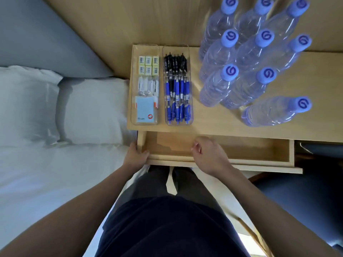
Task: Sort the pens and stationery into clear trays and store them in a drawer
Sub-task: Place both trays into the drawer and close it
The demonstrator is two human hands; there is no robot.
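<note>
A person stood at a light wooden desk (219,121) with its drawer (250,151) pulled open below the front edge. The left hand (136,154) gripped the drawer's front left corner, fingers curled over the side wall and thumb on the front rim. The right hand (209,154) hovered over the drawer's front rim near the middle, fingers loosely curled, with nothing visible in it. Two clear trays sat side by side on the desk's left end, just beyond the open drawer. The left tray (144,51) held small yellow boxes (148,65), white items (148,86) too blurred to name, and a blue sticky-note pad (144,110). The right tray (176,50) held black and blue pens (178,89) lying lengthwise. Blue-capped water bottles (246,58) stood grouped to the right, and white pillows (92,112) lay on the bed at left.
</note>
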